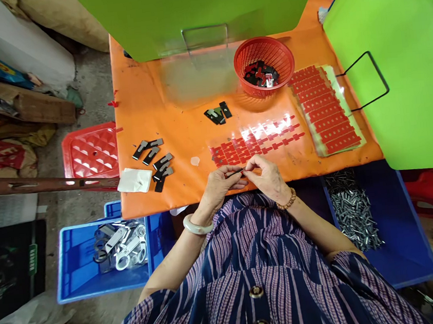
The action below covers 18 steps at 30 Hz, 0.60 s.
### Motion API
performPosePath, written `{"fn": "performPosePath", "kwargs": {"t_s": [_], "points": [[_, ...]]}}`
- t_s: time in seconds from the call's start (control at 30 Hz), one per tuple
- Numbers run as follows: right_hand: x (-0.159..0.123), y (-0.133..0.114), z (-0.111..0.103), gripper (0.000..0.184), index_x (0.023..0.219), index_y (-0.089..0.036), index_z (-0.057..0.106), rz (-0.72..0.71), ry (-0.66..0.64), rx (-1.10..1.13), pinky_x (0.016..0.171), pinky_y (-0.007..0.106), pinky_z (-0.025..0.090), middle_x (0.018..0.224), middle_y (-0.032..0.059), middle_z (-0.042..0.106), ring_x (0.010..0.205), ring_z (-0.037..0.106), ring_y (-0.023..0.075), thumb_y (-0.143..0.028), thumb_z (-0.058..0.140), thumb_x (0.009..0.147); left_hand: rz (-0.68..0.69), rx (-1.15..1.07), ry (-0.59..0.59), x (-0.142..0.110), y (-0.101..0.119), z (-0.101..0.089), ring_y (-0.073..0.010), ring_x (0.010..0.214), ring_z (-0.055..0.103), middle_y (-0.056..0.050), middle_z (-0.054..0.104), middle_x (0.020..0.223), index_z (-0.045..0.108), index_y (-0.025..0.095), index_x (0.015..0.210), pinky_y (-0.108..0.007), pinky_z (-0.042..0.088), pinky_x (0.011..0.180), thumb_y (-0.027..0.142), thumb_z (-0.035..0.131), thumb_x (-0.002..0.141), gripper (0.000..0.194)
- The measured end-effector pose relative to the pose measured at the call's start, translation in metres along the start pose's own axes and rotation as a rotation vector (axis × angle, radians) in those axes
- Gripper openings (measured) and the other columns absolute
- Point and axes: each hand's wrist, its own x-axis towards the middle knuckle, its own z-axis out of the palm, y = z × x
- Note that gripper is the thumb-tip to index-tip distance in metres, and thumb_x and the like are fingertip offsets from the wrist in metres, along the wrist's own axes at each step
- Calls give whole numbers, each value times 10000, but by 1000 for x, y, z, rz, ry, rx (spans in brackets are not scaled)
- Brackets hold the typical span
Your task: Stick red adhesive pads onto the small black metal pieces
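Close to the front edge of the orange table, my left hand (219, 185) is closed on a small thin black plate (235, 173), seen nearly edge-on. My right hand (266, 178) pinches at the plate's right end; whatever lies between its fingertips is too small to make out. Just beyond both hands is a clear sheet of red T-shaped stickers (238, 149), with gaps in its rows. Several black plates with grey tongues (162, 168) lie loose on the left of the table. A small group of similar black plates (217, 113) lies farther back.
A red basket (242, 56) holds black and red pieces. Stacked red sticker sheets (325, 112) lie on the right. Green panels (204, 8) stand behind and at right. Blue bins with metal parts (66, 260) and metal pins (355, 214) flank my lap. White paper (133, 181) lies left.
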Motion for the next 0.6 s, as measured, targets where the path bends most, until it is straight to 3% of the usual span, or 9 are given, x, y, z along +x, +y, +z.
{"fn": "performPosePath", "kwargs": {"t_s": [0.23,0.6], "points": [[-2,-2,1,100,743,-225,538,19,1,8,749,310,487,766,-2,627,747,596,155,-183,601,808,102,57,59,1,1,2,-139,599,702,-31,712,678,637,113,884,-263,599,667,237,779,688,273],[-4,-8,3,95,736,-240,604,-47,117,-58,873,392,472,862,37,642,908,586,219,-177,643,796,217,140,95,7,0,1,-153,619,711,-32,731,723,651,121,922,-283,600,680,227,723,731,230]]}}
